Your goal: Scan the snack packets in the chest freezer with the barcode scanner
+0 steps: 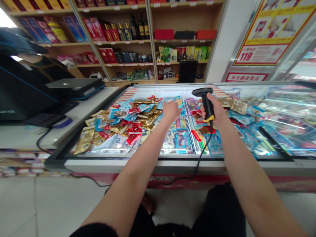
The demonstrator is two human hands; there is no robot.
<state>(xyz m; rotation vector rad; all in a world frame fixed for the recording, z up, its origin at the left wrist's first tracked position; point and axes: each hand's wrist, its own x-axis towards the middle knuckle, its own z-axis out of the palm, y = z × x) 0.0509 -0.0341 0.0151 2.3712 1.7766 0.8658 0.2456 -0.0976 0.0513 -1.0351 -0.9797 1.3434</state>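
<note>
My right hand (214, 110) is closed round the handle of a black barcode scanner (204, 98) with a yellow band; its black cable (201, 154) hangs down over the freezer's front edge. My left hand (171, 111) reaches into the open chest freezer (172, 163), fingers stretched out over a heap of wrapped ice creams (128, 123) in blue, red and gold wrappers. The left hand holds nothing. It is nearest to the blue packets at the middle of the heap. A wire divider (190, 131) runs between my two hands.
A checkout counter (81, 108) with a black till and a closed laptop (74, 86) stands to the left. The freezer's sliding glass lid (283, 108) covers the right half. Wooden shelves (148, 42) of boxed goods line the back wall. A red and yellow poster (274, 29) hangs at the right.
</note>
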